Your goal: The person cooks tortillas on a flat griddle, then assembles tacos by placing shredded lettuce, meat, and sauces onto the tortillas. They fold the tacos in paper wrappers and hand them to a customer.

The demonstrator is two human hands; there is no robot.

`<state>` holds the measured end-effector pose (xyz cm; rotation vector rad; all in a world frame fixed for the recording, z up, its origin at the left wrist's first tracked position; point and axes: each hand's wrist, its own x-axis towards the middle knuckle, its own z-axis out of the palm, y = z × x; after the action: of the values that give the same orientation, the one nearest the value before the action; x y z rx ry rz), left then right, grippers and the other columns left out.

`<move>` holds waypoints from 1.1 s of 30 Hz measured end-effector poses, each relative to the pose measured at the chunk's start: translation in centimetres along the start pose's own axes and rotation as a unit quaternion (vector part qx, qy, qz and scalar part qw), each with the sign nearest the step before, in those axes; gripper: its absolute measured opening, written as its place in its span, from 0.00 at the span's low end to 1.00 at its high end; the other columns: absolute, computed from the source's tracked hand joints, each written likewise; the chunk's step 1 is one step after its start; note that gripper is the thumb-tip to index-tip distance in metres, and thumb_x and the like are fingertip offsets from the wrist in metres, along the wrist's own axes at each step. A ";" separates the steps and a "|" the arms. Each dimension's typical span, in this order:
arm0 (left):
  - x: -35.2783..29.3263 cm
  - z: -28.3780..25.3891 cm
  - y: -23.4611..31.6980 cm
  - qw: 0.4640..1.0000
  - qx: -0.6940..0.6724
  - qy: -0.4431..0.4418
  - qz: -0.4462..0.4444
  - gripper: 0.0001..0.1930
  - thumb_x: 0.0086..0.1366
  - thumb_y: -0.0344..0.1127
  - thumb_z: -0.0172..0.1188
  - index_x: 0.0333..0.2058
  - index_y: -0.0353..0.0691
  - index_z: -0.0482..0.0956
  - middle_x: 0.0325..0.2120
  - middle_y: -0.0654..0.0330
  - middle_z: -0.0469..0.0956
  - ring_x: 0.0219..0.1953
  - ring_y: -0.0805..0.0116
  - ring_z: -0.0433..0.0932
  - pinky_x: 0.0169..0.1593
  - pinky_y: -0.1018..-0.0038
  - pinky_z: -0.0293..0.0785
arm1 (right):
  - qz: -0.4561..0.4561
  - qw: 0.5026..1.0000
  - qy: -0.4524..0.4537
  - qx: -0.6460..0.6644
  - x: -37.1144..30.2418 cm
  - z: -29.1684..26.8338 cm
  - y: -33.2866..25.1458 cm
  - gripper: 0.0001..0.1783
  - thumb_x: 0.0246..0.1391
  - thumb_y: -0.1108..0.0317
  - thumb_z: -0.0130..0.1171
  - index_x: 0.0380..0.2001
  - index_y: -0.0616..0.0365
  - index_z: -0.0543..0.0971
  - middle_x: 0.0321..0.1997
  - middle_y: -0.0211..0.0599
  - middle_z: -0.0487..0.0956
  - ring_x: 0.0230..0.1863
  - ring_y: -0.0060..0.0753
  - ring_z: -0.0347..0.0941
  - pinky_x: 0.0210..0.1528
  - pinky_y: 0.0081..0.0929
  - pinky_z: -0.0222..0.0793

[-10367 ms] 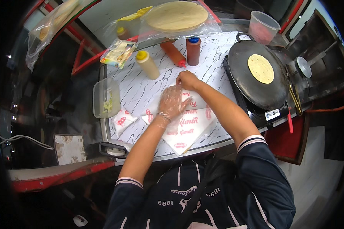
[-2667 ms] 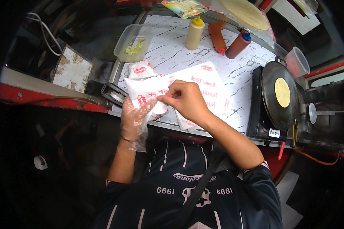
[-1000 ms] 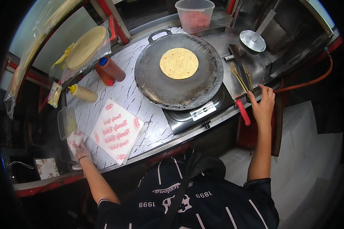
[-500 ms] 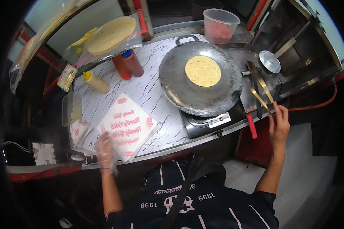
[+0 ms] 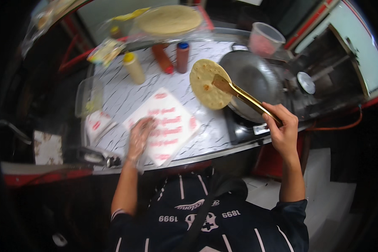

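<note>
My right hand [image 5: 283, 126] is closed around a pair of gold tongs [image 5: 250, 101]. Their tips grip a round, lightly browned flatbread [image 5: 206, 86], which hangs tilted in the air at the left edge of the griddle pan [image 5: 260, 80]. My left hand [image 5: 141, 136], in a clear plastic glove, rests on the left part of a white sheet of wrapping paper [image 5: 176, 132] with red print. Its fingers are somewhat blurred but look loosely apart, holding nothing.
Behind the paper are a yellow-capped bottle [image 5: 133, 69], a red-capped bottle [image 5: 161, 59] and a blue-capped bottle [image 5: 182, 59]. Stacked flatbreads [image 5: 170, 20] sit higher up. A clear tub [image 5: 266, 40] stands behind the pan; a plastic container [image 5: 89, 96] and folded papers [image 5: 100, 124] lie left.
The flatbread has left the pan, now clamped in the tongs and carried left. My right hand has closed on the tongs. My left hand has moved further onto the paper; the view has shifted.
</note>
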<state>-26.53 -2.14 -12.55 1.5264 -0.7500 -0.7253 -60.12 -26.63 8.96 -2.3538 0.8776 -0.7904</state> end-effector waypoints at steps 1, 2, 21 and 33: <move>0.8 0.7 0.2 0.984 -0.156 0.003 -0.083 0.25 0.75 0.48 0.59 0.60 0.34 0.75 0.55 0.51 0.80 0.52 0.59 0.81 0.56 0.65 0.76 | 0.054 0.996 -0.024 0.072 -0.7 2.1 -0.5 0.15 0.58 0.79 0.65 0.50 0.67 0.85 0.34 0.37 0.81 0.27 0.24 0.77 0.29 0.26 0.71; 1.2 0.7 0.3 0.950 -0.285 -0.029 -0.121 0.30 0.77 0.53 0.54 0.66 0.35 0.69 0.61 0.49 0.76 0.56 0.59 0.79 0.58 0.62 0.76 | 0.111 0.982 -0.049 0.143 -1.6 4.6 -0.5 0.15 0.59 0.78 0.65 0.50 0.68 0.84 0.34 0.35 0.81 0.27 0.20 0.76 0.28 0.24 0.71; 17.4 -29.0 2.3 0.807 0.572 -0.058 -0.134 0.25 0.57 0.31 0.66 0.55 0.39 0.81 0.52 0.44 0.82 0.57 0.48 0.80 0.61 0.60 0.75 | 0.071 0.988 -0.124 0.052 -9.6 19.2 -3.3 0.21 0.55 0.77 0.67 0.54 0.64 0.81 0.39 0.45 0.78 0.31 0.39 0.75 0.35 0.30 0.73; 21.0 -28.8 -0.2 0.798 0.570 -0.096 -0.172 0.24 0.48 0.34 0.72 0.47 0.41 0.87 0.48 0.46 0.85 0.52 0.51 0.85 0.58 0.64 0.78 | 0.104 0.990 -0.073 0.068 -12.0 18.2 -3.9 0.23 0.53 0.79 0.67 0.54 0.65 0.81 0.39 0.44 0.79 0.32 0.34 0.74 0.36 0.27 0.72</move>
<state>9.05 -1.97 -10.96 2.7750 -1.1827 -0.7186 -53.88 -11.07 -5.55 -2.1304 0.9561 -0.5676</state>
